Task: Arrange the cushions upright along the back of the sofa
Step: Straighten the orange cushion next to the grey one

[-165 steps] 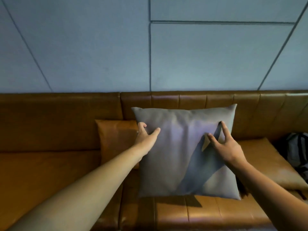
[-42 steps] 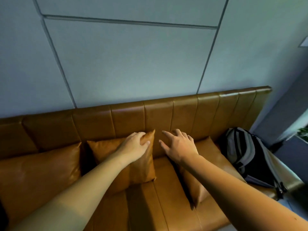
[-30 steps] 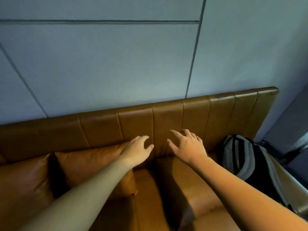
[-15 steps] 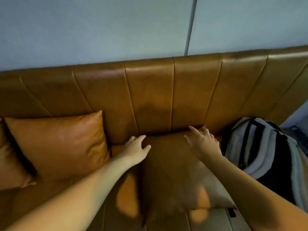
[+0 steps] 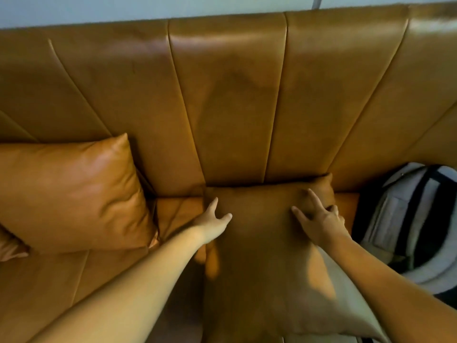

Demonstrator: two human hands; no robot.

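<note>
A tan leather cushion (image 5: 262, 248) lies flat on the sofa seat in the middle, its far edge touching the sofa backrest (image 5: 222, 95). My left hand (image 5: 212, 220) rests on the cushion's far left corner, fingers spread, thumb on top. My right hand (image 5: 319, 219) presses on the far right corner with fingers apart, the outer ones curled at the edge. Neither hand has closed around the cushion. A second tan cushion (image 5: 74, 194) leans upright against the backrest at the left. The corner of a third cushion (image 5: 8, 246) shows at the left edge.
A grey, white and black backpack (image 5: 410, 219) sits on the seat at the right, close to the flat cushion. A strip of bare seat (image 5: 178, 209) separates the two cushions. A pale wall runs above the backrest.
The view has moved closer and lower over the sofa. Both hands went from hovering above the flat cushion to resting on its far corners. The grey cushion seen earlier is out of view.
</note>
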